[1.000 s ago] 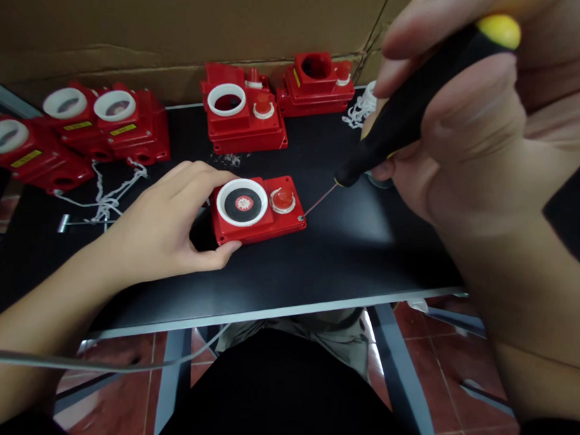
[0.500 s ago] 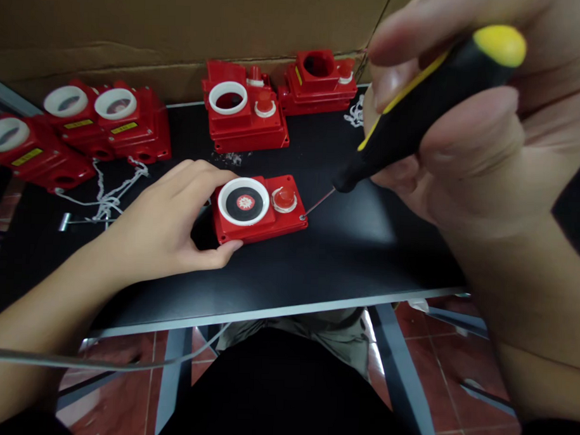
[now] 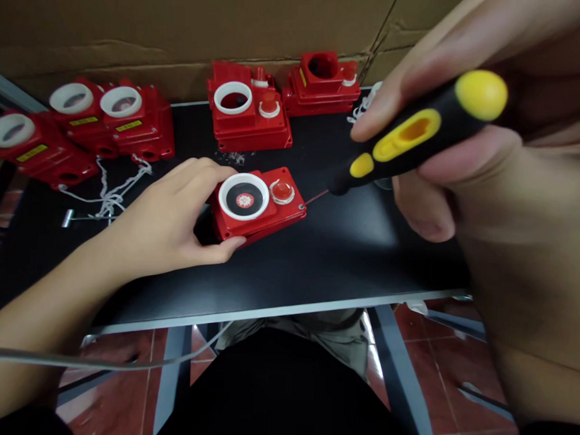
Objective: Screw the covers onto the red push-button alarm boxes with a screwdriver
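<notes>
My left hand [image 3: 176,213] grips the left end of a red housing [image 3: 258,224], fingers behind it and thumb along its front. A white ring [image 3: 244,197] with a black disc inside and a red domed button [image 3: 282,189] sit on its top. My right hand [image 3: 492,142] is closed around a black and yellow screwdriver [image 3: 409,149]. The thin shaft slants down to the left, its tip at the screw [image 3: 302,207] in the housing's right corner. The far side of the housing is partly behind my left fingers.
Behind stand red housings with white rings [image 3: 250,118], another at the back [image 3: 323,85], and several at left [image 3: 145,123]. White cords [image 3: 112,202] and a metal T-shaped tool [image 3: 68,218] lie at left. Cardboard [image 3: 182,23] walls the back of the black table [image 3: 287,287].
The screwdriver handle has turned in my right hand, so its yellow inlay now faces up, and my fingers have shifted on it. The housing's right end has tilted slightly upward.
</notes>
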Demonstrator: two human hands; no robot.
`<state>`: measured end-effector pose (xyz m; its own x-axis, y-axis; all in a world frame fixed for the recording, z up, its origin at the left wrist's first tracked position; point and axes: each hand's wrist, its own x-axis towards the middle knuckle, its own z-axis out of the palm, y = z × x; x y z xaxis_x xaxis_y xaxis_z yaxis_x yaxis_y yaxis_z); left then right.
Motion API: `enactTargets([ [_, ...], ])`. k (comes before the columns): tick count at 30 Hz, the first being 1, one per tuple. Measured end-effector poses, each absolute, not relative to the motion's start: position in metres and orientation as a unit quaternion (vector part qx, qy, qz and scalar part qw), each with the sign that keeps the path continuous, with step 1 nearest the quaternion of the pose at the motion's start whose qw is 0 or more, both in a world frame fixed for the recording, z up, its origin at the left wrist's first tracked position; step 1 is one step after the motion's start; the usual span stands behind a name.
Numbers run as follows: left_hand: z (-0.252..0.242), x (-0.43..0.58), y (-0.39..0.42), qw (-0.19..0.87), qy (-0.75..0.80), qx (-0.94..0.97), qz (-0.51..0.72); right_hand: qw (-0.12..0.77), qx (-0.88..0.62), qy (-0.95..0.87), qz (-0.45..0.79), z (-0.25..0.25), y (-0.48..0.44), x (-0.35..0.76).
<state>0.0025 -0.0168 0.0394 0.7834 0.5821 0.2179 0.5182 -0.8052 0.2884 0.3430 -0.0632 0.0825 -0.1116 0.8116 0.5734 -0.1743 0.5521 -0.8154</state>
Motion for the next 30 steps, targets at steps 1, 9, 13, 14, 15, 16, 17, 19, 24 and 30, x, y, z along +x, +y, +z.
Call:
enactTargets([
  [1, 0.04, 0.002, -0.017, 0.107, 0.294, 0.938, 0.148, 0.61, -0.251, -0.649, 0.379, 0.081, -0.063, 0.344],
  [9, 0.038, 0.002, -0.014, 0.114, 0.298, 0.937, 0.144, 0.568, -0.089, -0.686, 0.447, 0.066, -0.025, 0.35],
  [13, 0.035, 0.001, -0.013, 0.113, 0.3, 0.938, 0.131, 0.605, -0.174, -0.654, 0.42, 0.069, -0.029, 0.347],
  [14, 0.034, 0.001, -0.013, 0.115, 0.304, 0.937, 0.129, 0.609, -0.187, -0.66, 0.398, 0.069, -0.032, 0.347],
  [15, 0.033, 0.001, -0.013, 0.116, 0.308, 0.936, 0.128, 0.61, -0.197, -0.667, 0.379, 0.069, -0.034, 0.348],
  [16, 0.033, 0.001, -0.013, 0.118, 0.308, 0.935, 0.128, 0.612, -0.208, -0.67, 0.366, 0.067, -0.036, 0.349],
  [17, 0.032, 0.001, -0.013, 0.119, 0.305, 0.936, 0.129, 0.613, -0.218, -0.671, 0.355, 0.065, -0.037, 0.351],
  [19, 0.032, 0.0, -0.014, 0.12, 0.295, 0.938, 0.135, 0.623, -0.238, -0.663, 0.339, 0.06, -0.036, 0.355],
  [24, 0.035, 0.0, -0.015, 0.114, 0.285, 0.94, 0.148, 0.632, -0.241, -0.649, 0.349, 0.058, -0.029, 0.356],
  [30, 0.038, 0.002, -0.017, 0.133, 0.282, 0.938, 0.151, 0.599, -0.269, -0.658, 0.368, 0.073, -0.037, 0.355],
])
